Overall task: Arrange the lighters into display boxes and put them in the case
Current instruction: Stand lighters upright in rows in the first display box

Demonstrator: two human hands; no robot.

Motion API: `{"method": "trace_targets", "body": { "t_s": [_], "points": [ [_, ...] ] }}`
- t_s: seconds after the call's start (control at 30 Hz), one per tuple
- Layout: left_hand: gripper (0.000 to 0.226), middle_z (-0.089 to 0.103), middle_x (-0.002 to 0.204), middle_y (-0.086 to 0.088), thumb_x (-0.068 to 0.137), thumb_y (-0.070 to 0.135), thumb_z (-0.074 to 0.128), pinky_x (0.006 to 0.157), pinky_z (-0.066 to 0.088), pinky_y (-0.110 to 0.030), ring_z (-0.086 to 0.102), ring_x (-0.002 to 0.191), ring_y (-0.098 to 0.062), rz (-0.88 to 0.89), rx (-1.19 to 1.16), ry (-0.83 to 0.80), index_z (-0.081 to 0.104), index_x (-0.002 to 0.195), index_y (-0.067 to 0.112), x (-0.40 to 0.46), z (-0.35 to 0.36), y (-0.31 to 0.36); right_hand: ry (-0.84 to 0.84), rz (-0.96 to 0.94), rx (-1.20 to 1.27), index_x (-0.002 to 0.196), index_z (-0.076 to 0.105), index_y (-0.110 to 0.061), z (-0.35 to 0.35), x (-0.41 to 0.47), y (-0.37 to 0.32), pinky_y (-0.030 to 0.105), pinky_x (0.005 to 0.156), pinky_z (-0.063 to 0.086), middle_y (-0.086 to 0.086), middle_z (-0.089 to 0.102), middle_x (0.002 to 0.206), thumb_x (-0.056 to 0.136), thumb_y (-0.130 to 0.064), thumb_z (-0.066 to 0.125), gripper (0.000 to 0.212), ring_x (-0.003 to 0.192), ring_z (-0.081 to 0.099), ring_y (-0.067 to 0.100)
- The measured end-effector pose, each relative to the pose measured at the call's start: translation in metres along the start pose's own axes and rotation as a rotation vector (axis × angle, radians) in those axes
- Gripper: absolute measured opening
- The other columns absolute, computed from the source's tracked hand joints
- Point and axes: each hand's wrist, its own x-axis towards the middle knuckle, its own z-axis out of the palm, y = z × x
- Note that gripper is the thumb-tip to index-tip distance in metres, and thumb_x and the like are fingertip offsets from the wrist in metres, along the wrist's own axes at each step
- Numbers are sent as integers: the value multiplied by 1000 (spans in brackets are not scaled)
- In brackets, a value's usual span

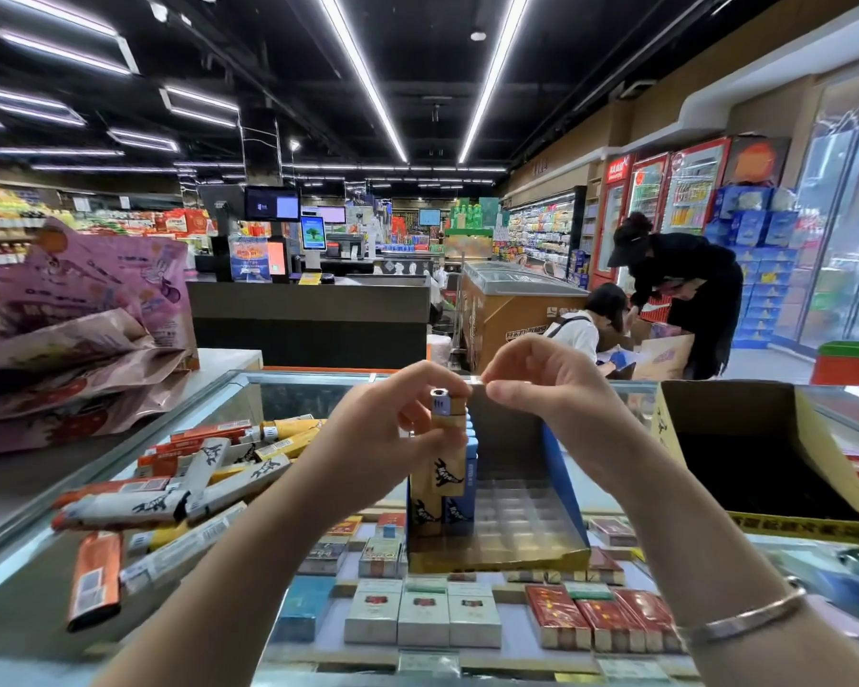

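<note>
My left hand (393,433) grips a tan lighter (445,438) upright by its upper part, just above the left end of a blue and yellow display box (561,468). Several lighters (459,508) stand in that box's left slots; the other slots of its clear tray are bare. My right hand (541,384) hovers beside the lighter's metal top, thumb and forefinger pinched together; whether they hold anything I cannot tell. A heap of loose lighters (179,493), orange, grey and yellow, lies on the glass case (31,577) at the left.
A second display box (764,468), yellow with a dark inside, stands on the glass at the right. Cigarette packs (422,617) show under the glass. Purple snack bags (70,329) pile up at the far left. Two people (675,300) are busy beyond the counter.
</note>
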Motion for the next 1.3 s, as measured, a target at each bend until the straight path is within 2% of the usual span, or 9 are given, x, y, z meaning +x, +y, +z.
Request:
{"method": "trace_targets", "body": {
  "t_s": [0.07,0.17,0.27,0.33,0.43,0.63,0.83,1.1,1.3],
  "points": [
    [26,65,77,7,76,21,74,61,54,-27,60,64,-6,-40,-32,-4,59,89,38,-1,-6,0,147,26,-260,86,63,-14,-5,4,12,30,81,48,-5,62,85,82,-2,66,13,82,57,7],
    [20,66,73,1,74,18,76,62,55,-43,61,62,-17,-57,-5,-28,60,79,29,-1,-10,0,160,104,-384,97,61,-16,-10,7,29,34,87,47,-7,59,94,82,-4,63,19,94,57,16],
    [20,66,76,5,72,20,77,63,55,-39,63,64,-13,-35,71,-75,60,77,30,-1,-11,1,120,138,-453,107,57,-16,-8,8,41,34,95,45,1,57,109,82,-1,61,29,105,53,17],
    [25,65,80,10,72,22,77,64,55,-34,62,66,-7,-21,122,-103,57,77,37,-1,-12,2,100,128,-517,110,56,-17,-6,9,47,29,94,43,4,52,114,82,-1,62,33,107,49,17],
    [34,59,86,17,74,23,75,66,55,-29,61,70,-4,3,202,-142,50,76,44,-1,-12,3,67,105,-610,115,55,-15,-4,9,52,22,91,36,-1,44,113,82,-4,63,36,108,45,15],
    [37,45,89,23,76,28,72,69,56,-26,59,77,-5,26,360,-199,38,74,42,0,-11,5,116,75,-638,111,58,-15,-3,11,53,19,85,33,-4,45,106,83,-5,62,30,99,45,10],
    [30,50,102,11,77,32,72,70,55,-30,59,80,-10,39,415,-199,43,84,32,-1,-9,5,116,63,-653,110,59,-14,-2,11,54,17,86,30,-5,45,107,84,-7,61,26,102,44,9],
    [27,53,95,9,73,27,76,68,54,-36,62,73,-10,4,344,-183,49,78,27,-1,-11,6,113,73,-661,107,62,-14,-3,12,55,16,84,29,-5,45,108,85,-7,60,24,102,44,10],
    [22,52,92,14,77,26,74,71,54,-31,60,77,-7,10,423,-250,52,74,28,-3,-13,7,117,84,-676,107,62,-14,-3,12,56,20,85,31,-4,45,108,85,-9,60,22,105,46,14]
  ]
}}
